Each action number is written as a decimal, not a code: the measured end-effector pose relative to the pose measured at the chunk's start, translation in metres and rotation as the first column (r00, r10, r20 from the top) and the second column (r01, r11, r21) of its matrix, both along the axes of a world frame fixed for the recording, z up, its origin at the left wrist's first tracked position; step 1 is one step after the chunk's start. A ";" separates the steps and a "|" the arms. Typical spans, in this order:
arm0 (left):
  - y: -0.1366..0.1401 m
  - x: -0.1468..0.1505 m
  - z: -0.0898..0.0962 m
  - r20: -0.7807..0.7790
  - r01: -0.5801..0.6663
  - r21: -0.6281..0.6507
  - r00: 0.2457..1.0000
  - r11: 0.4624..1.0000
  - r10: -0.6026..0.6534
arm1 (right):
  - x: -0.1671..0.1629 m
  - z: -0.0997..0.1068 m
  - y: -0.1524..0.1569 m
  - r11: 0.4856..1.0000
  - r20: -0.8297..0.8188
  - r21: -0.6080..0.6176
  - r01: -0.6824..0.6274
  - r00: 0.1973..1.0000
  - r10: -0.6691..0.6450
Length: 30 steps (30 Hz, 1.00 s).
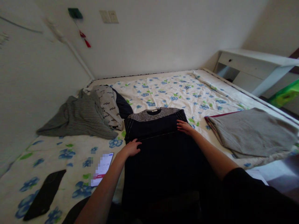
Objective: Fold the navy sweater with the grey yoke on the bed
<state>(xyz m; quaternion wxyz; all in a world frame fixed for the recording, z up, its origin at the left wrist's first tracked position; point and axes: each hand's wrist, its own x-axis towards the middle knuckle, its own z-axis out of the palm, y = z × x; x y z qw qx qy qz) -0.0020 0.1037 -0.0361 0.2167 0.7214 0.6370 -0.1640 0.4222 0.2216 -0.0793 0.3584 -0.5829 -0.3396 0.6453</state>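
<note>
A dark sweater (pixel 155 128) with speckled grey shoulders (pixel 140 117) lies flat on floral bedding (pixel 174 90), collar (pixel 153 110) pointing away.

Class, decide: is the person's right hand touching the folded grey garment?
Apart: the head view shows floral bedsheet between the right hand and the folded grey garment.

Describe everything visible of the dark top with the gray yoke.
The dark top looks knitted, navy to black, with a speckled gray yoke, a round neckline and a pale label inside. Light stitch-like lines mark the shoulders and cross the chest. It lies fairly flat on the floral sheet, neckline at the far end. The left hand rests near its left edge, the right hand near its upper right edge; darkness hides its lower end.
</note>
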 end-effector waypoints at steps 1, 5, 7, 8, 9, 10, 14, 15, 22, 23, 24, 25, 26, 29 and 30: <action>0.000 0.000 -0.001 -0.010 -0.004 -0.006 1.000 1.000 0.004 | -0.004 0.000 0.002 1.000 -0.017 -0.014 0.019 1.000 -0.019; 0.001 -0.001 -0.005 -0.033 -0.010 0.003 0.999 1.000 0.010 | -0.011 0.014 0.016 0.998 -0.168 -0.022 0.059 0.984 -0.062; 0.001 -0.001 -0.006 -0.027 -0.013 0.014 1.000 1.000 0.013 | -0.003 0.025 0.025 0.997 -0.263 0.024 0.067 0.963 -0.058; 0.001 -0.001 -0.006 -0.023 -0.016 0.018 1.000 1.000 0.016 | 0.003 0.030 0.029 0.996 -0.293 0.053 0.077 0.954 -0.058; 0.001 -0.001 -0.006 -0.019 -0.019 0.020 1.000 1.000 0.019 | 0.011 0.034 0.033 0.993 -0.302 0.074 0.093 0.951 -0.066; 0.001 0.000 -0.006 -0.017 -0.021 0.021 1.000 1.000 0.021 | 0.020 0.035 0.034 0.991 -0.283 0.078 0.112 0.955 -0.086; 0.001 0.001 -0.003 -0.040 -0.022 0.000 0.999 1.000 0.022 | 0.050 0.024 0.028 0.979 0.034 -0.081 0.187 0.982 -0.185; 0.000 0.001 -0.002 -0.048 -0.019 -0.006 0.999 1.000 0.019 | 0.054 0.020 0.025 0.974 0.095 -0.116 0.195 0.978 -0.184; 0.001 -0.001 -0.004 -0.052 -0.062 0.075 0.996 0.995 0.066 | 0.043 0.011 0.018 0.984 0.040 -0.168 0.061 0.998 -0.055; 0.001 0.000 -0.005 -0.059 -0.078 0.093 0.995 0.993 0.084 | 0.040 0.012 0.018 0.982 0.043 -0.178 0.058 0.998 -0.051; 0.001 0.001 -0.006 -0.069 -0.089 0.106 0.993 0.990 0.097 | 0.037 0.013 0.019 0.981 0.050 -0.182 0.065 0.997 -0.057; 0.001 0.002 -0.006 -0.081 -0.093 0.112 0.991 0.989 0.102 | 0.035 0.014 0.020 0.981 0.053 -0.180 0.076 0.996 -0.067; 0.000 0.003 -0.007 -0.094 -0.089 0.116 0.991 0.989 0.100 | 0.034 0.016 0.021 0.981 0.047 -0.173 0.082 0.996 -0.075; 0.000 0.007 -0.009 -0.132 -0.056 0.134 0.989 0.989 0.074 | 0.036 0.023 0.023 0.988 -0.036 -0.146 0.057 0.997 -0.062; 0.000 0.007 -0.009 -0.143 -0.046 0.142 0.987 0.989 0.066 | 0.038 0.026 0.023 0.989 -0.067 -0.141 0.038 0.997 -0.048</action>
